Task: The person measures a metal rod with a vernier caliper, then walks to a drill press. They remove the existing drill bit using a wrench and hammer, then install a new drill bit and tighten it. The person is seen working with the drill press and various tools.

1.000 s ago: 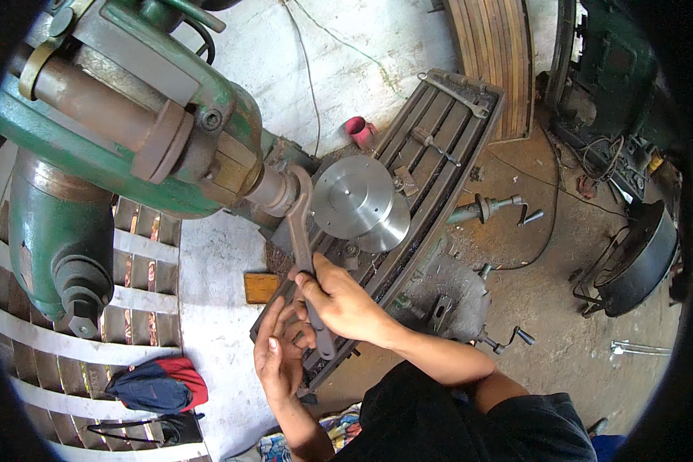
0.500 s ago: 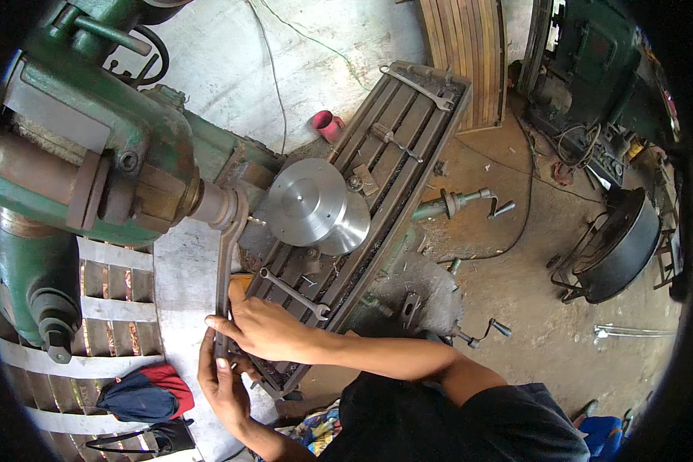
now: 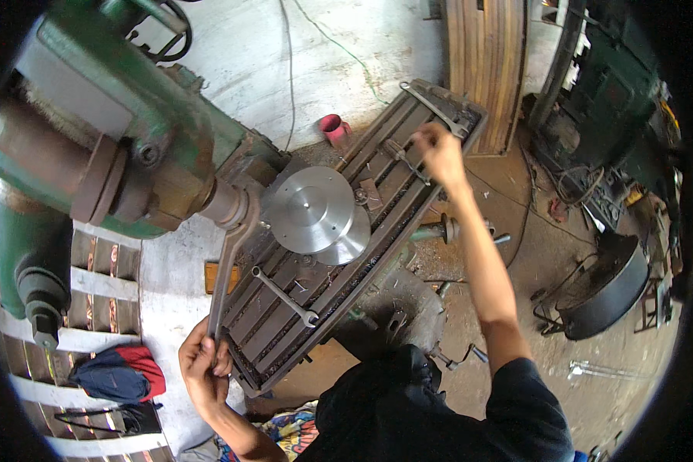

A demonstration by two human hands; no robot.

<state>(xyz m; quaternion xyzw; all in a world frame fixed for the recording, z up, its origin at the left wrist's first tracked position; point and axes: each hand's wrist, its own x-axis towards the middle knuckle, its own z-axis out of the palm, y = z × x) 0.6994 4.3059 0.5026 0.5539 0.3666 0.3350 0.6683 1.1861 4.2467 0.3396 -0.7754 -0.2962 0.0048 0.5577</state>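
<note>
Two bare hands are seen at work over a slotted machine table, one at each end of it. At the far left, a green machine body (image 3: 108, 146) fills the upper corner, and a red and blue bag (image 3: 119, 372) lies on the slatted floor below it. The left hand (image 3: 204, 368) is placed low in the view, just off the near corner of the surface; its fingers (image 3: 222, 362) are wrapped shut around the lower end of a long wrench (image 3: 227, 273). This wrench runs upward from the hand to the machine's spindle (image 3: 227, 206), where its head is fitted round the shaft. Just right of the spindle, a round silver disc (image 3: 310, 209) is mounted, with a second disc edge showing behind it. The dark surface (image 3: 377, 231) stretches diagonally from lower left to upper right, with long grooves along it. A smaller spanner (image 3: 285, 297) lies loose across the grooves near the lower end, apart from both hands. A pink cup (image 3: 333, 128) stands on the pale floor just beyond the surface's upper edge. Further right, the right hand (image 3: 437, 150) is stretched out to the far end of the surface, and its fingers are closed on a thin dark tool (image 3: 405, 158) lying there; how tightly cannot be told. Another spanner (image 3: 431, 108) rests along the far end, just beside that hand. At the far right, a dark round tub (image 3: 608, 292) sits on the dirt floor.
</note>
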